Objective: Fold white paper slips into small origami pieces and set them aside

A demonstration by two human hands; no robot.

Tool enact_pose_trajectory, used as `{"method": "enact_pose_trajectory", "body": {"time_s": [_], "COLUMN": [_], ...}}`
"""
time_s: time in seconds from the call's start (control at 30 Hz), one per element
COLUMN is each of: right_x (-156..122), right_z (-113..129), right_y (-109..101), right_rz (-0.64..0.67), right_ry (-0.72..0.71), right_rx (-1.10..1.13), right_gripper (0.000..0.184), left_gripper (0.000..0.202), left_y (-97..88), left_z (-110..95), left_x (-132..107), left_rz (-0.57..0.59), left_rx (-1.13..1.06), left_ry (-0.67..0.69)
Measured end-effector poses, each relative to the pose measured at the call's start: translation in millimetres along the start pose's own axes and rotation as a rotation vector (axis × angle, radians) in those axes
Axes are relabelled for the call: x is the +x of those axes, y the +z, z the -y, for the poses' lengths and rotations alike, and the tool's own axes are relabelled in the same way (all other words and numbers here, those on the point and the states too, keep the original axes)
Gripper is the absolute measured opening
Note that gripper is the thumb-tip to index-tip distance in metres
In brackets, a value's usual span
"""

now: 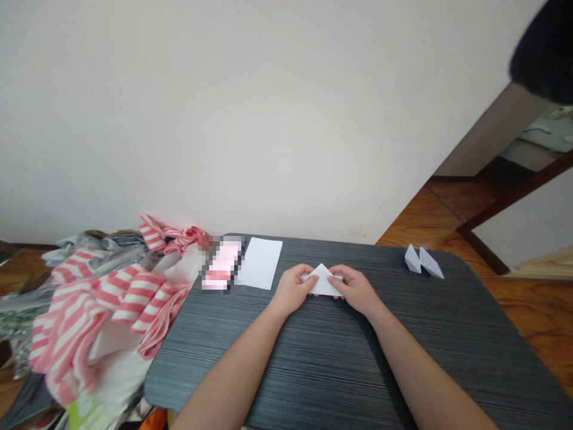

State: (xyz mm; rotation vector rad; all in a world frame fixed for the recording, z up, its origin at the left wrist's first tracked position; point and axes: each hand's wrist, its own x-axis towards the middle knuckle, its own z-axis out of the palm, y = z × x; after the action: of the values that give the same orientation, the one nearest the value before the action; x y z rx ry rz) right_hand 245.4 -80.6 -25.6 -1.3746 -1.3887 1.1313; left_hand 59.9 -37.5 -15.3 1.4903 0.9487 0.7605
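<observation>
Between my two hands is a small piece of folded white paper point(323, 283) with a pointed top and a straight lower edge. My left hand point(293, 289) grips its left side, thumb on the front face. On the right side my right hand point(354, 289) pinches it the same way. The fingers behind the paper are mostly hidden. Both hands are just over the dark wood-grain table point(331, 370). To the left of my left hand lies a stack or sheet of white paper point(262, 263). A folded white paper shape point(423, 261) with two pointed wings stands at the far right.
A pixelated pink-and-white rectangle point(224, 263) lies at the table's left edge. Beside the table is a heap of clothes point(89, 310), some with red and white stripes. A pale wall point(286, 119) rises behind the table. Wooden floor point(414, 215) shows at the right.
</observation>
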Motion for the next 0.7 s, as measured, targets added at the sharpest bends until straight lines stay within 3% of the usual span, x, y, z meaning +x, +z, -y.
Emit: {"method": "enact_pose_trajectory", "body": {"time_s": [0.13, 0.47, 0.7], "right_x": [-0.2, 0.0, -5.1], "right_z": [2.3, -0.5, 4.1], "right_y": [-0.3, 1.6, -0.1], "right_rz": [0.011, 0.013, 0.033], "right_ry": [-0.009, -0.019, -0.088], "right_rx": [-0.008, -0.042, 0.169], "right_gripper": [0.023, 0.024, 0.022], "left_gripper": [0.027, 0.023, 0.030], "left_y": [2.6, 0.6, -0.2], "left_z": [-0.9, -2.7, 4.1], "left_x": [-0.7, -1.2, 4.2], "left_rz": [0.035, -0.005, 0.005], "left_rx": [-0.044, 0.038, -0.160], "left_ry": [-0.015, 0.034, -0.042]}}
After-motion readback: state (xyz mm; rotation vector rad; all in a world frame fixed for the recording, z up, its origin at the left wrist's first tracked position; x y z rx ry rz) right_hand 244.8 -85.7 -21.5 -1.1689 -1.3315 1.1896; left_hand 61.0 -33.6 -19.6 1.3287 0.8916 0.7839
